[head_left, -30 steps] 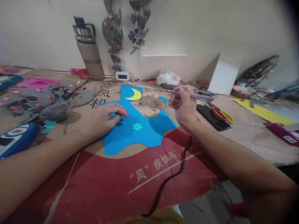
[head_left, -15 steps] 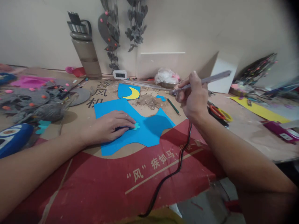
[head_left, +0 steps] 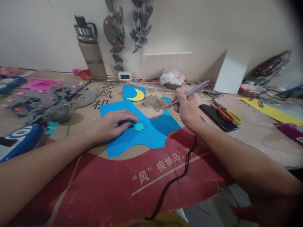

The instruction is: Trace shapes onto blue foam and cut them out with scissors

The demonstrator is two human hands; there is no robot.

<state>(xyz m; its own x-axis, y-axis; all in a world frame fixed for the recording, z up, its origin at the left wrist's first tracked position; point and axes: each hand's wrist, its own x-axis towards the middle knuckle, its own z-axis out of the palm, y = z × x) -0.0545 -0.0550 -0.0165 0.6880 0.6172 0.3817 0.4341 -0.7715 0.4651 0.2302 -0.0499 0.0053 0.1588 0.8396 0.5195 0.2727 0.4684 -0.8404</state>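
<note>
A blue sheet (head_left: 153, 132) with curved cut-outs along its edges lies flat on the cardboard. On it sits a small teal flower cutout (head_left: 139, 127). My left hand (head_left: 111, 126) rests on the sheet's left part, fingers stretched out and thumb apart, just left of the flower and holding nothing. Over the sheet's upper right, my right hand (head_left: 188, 110) grips a slim, translucent purplish pen (head_left: 198, 89), its tip pointing down and left. Behind the sheet lies a blue piece with a yellow crescent moon (head_left: 139, 95).
A black cord (head_left: 175, 179) crosses the red cardboard (head_left: 106, 189) below my right hand. Scissors (head_left: 228, 115) lie on a black phone (head_left: 213, 118) at right. Grey felt pieces (head_left: 35, 101) crowd the left. A water bottle (head_left: 92, 56) and small clock (head_left: 124, 76) stand behind.
My right hand has come down and left with the pen, closer to the sheet. My left fingers have drawn back from the flower, which now shows fully.
</note>
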